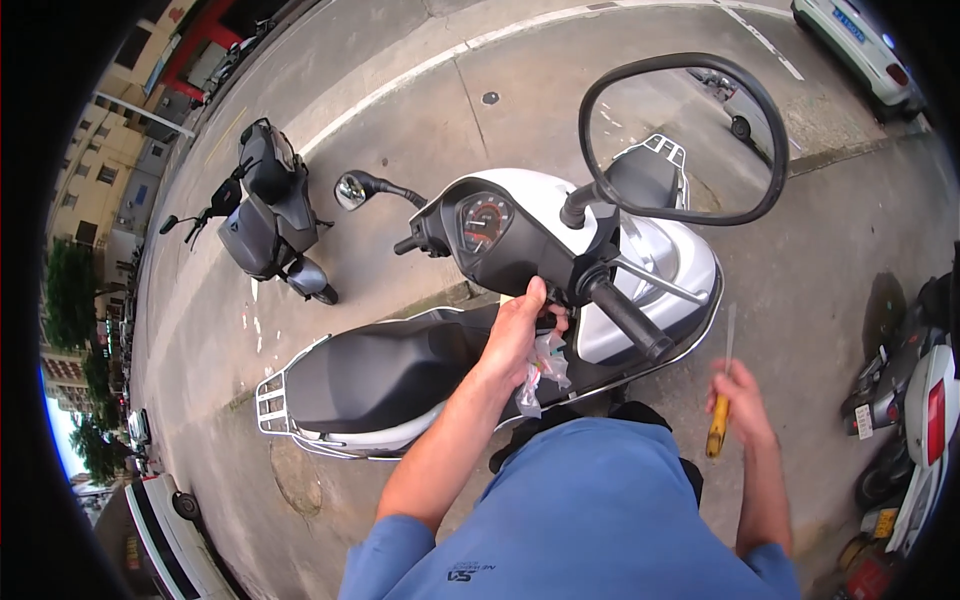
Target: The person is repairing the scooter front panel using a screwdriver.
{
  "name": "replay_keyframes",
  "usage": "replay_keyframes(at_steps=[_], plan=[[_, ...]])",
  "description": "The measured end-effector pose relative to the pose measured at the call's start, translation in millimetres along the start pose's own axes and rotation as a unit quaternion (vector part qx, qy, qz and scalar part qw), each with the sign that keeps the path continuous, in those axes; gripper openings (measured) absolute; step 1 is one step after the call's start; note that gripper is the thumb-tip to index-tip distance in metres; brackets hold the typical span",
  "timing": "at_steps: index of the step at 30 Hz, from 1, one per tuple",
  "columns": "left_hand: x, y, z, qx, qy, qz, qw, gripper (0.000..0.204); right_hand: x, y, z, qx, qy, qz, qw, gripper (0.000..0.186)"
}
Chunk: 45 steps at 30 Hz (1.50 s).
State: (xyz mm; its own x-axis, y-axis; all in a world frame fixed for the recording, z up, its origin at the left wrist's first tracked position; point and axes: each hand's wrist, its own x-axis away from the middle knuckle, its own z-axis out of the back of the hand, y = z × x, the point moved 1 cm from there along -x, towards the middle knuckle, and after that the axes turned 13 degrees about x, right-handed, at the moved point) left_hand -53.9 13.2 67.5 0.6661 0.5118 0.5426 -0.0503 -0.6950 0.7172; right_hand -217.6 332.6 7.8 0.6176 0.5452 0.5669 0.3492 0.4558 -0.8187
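A white and black scooter [520, 200] stands in front of me, with its round-topped dashboard [484, 222] facing up. My left hand [520, 330] is at the underside of the handlebar cover, its thumb against the black plastic. Its fingers are closed, and a small clear plastic bag [543, 372] hangs from them; what the bag contains is too small to make out. Off to the right, my right hand [742, 395] is closed around a screwdriver with a yellow handle [717, 430]. The thin metal shaft points away from me, apart from the scooter. The right handlebar grip [630, 318] lies between my hands.
A large mirror [690, 140] rises from the handlebar at the right, and a smaller mirror [355, 190] sticks out left. The black seat [390, 370] extends to the left. A dark grey scooter [270, 230] is parked farther left; a white motor scooter [930, 410] stands far right.
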Motion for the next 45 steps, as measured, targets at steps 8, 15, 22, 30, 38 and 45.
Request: replay_keyframes(at_steps=[8,15,22,30,38,45], plan=[[-6,1,-1,0.017,-0.046,-0.012,0.999,0.049,55,-45,-18,-0.041,0.111,0.051,0.992,0.044],[-8,-5,5,0.026,-0.032,-0.002,0.999,0.049,107,-140,-46,0.237,-0.058,0.151,0.958,0.049],[-14,-9,9,0.038,-0.062,-0.022,0.997,0.051,101,-184,-89,0.308,-0.155,0.105,0.933,0.038],[-16,-11,9,0.037,-0.052,-0.014,0.998,0.051,75,-171,-95,0.164,-0.224,0.022,0.961,0.036],[-10,-6,5,0.049,-0.058,-0.013,0.997,0.05,69,-168,-94,0.014,-0.245,-0.046,0.968,0.036],[-8,-4,4,0.046,-0.056,-0.018,0.997,0.05,57,-194,-83,0.067,-0.264,-0.049,0.961,0.034]])
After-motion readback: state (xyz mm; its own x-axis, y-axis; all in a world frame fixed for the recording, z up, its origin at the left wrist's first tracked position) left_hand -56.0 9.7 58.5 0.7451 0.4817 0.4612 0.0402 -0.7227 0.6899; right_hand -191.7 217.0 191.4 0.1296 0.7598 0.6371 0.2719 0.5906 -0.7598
